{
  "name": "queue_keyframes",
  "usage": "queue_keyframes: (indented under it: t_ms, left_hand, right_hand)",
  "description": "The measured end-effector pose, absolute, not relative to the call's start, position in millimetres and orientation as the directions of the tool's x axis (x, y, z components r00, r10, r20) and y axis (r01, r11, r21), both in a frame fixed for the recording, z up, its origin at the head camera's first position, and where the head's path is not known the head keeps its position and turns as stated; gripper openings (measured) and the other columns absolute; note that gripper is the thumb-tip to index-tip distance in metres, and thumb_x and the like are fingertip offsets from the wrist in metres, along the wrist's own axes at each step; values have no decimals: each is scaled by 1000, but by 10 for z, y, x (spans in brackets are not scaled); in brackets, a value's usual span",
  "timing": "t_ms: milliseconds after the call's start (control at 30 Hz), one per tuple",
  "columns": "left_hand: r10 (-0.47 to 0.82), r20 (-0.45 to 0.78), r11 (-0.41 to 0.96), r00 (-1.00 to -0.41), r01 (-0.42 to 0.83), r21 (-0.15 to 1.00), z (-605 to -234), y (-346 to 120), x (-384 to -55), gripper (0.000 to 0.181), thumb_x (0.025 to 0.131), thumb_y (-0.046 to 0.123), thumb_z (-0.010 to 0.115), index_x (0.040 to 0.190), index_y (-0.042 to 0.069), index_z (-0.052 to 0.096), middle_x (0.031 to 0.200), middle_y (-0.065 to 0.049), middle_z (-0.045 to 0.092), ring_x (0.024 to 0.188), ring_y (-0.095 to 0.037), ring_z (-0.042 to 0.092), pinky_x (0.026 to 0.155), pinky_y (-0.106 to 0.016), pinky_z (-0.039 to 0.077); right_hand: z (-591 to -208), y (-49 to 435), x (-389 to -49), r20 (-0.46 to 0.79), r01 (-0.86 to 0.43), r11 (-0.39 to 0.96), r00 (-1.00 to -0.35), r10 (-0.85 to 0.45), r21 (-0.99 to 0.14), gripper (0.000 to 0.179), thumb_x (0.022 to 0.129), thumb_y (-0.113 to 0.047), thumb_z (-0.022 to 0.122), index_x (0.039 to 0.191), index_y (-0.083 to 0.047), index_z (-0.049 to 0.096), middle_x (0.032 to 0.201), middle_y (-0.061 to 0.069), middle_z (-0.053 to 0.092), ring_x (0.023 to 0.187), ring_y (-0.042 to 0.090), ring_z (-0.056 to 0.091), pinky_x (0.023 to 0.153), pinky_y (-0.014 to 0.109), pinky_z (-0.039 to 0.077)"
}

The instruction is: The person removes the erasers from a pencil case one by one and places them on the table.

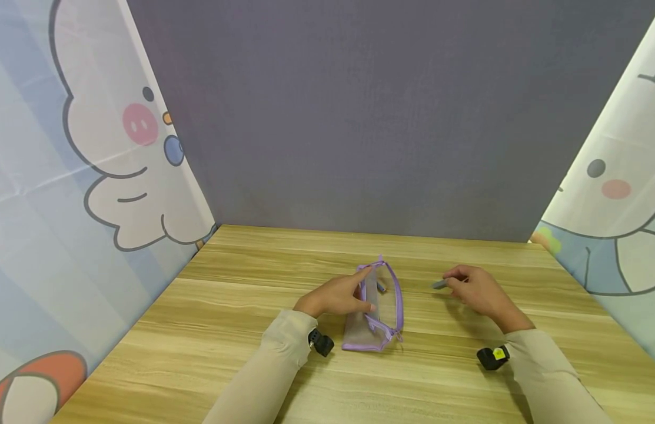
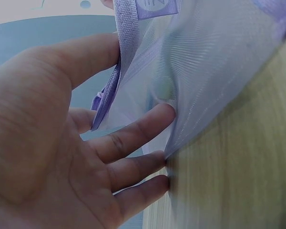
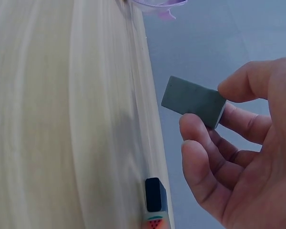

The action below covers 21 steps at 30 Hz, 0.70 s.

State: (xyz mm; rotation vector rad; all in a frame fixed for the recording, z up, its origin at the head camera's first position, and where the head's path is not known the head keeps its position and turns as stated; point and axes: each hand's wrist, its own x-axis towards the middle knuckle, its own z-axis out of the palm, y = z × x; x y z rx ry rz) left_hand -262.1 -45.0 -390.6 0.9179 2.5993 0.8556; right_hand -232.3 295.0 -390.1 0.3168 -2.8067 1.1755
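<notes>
A purple-edged see-through mesh pouch (image 1: 361, 335) lies on the table with its zipper mouth open to the right. My left hand (image 1: 338, 295) holds the pouch's near-left edge by the zipper, and several fingertips (image 2: 164, 114) touch the outer mesh. A small dark-blue item (image 1: 381, 287) shows inside; its kind is unclear. To the right of the pouch, my right hand (image 1: 478, 290) pinches a grey block-shaped eraser (image 3: 193, 101) by one end, above the table. Beneath that hand, a dark block with a patterned sleeve (image 3: 155, 195) lies on the table; the head view hides it.
The wooden table (image 1: 210, 353) ends at a grey panel (image 1: 385, 118) at the back. Cartoon-printed curtains (image 1: 105, 176) hang along both sides. A small black camera is worn on each wrist.
</notes>
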Motion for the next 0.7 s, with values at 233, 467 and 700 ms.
queue_keyframes:
  t_ms: [233, 467, 700]
  left_hand:
    - [637, -36, 633, -770, 497, 593, -3905, -447, -2624, 96, 90, 45, 73, 163, 27, 14, 107, 6, 63, 97, -9, 58, 94, -35, 47]
    - [637, -35, 632, -770, 496, 595, -3902, -443, -2616, 96, 89, 44, 74, 163, 26, 14, 101, 7, 63, 93, -9, 58, 90, -32, 48]
    - [639, -42, 633, -768, 494, 596, -3902, -447, -2615, 96, 90, 45, 73, 163, 27, 14, 99, 8, 62, 92, -8, 58, 89, -31, 48]
  right_hand:
    - [-3928, 2986, -2336, 126, -178, 688, -984, -127, -703, 36, 103, -22, 54, 121, 7, 63, 92, 14, 69, 77, 23, 65, 52, 30, 47]
    - [-3960, 3009, -2356, 129, -174, 707, -985, -117, -686, 33, 102, -20, 54, 119, 6, 64, 88, 11, 69, 76, 22, 63, 52, 30, 46]
    - [-3990, 3021, -2365, 139, -174, 731, -984, -110, -659, 31, 101, -20, 55, 118, 4, 66, 84, 6, 69, 72, 19, 58, 52, 30, 43]
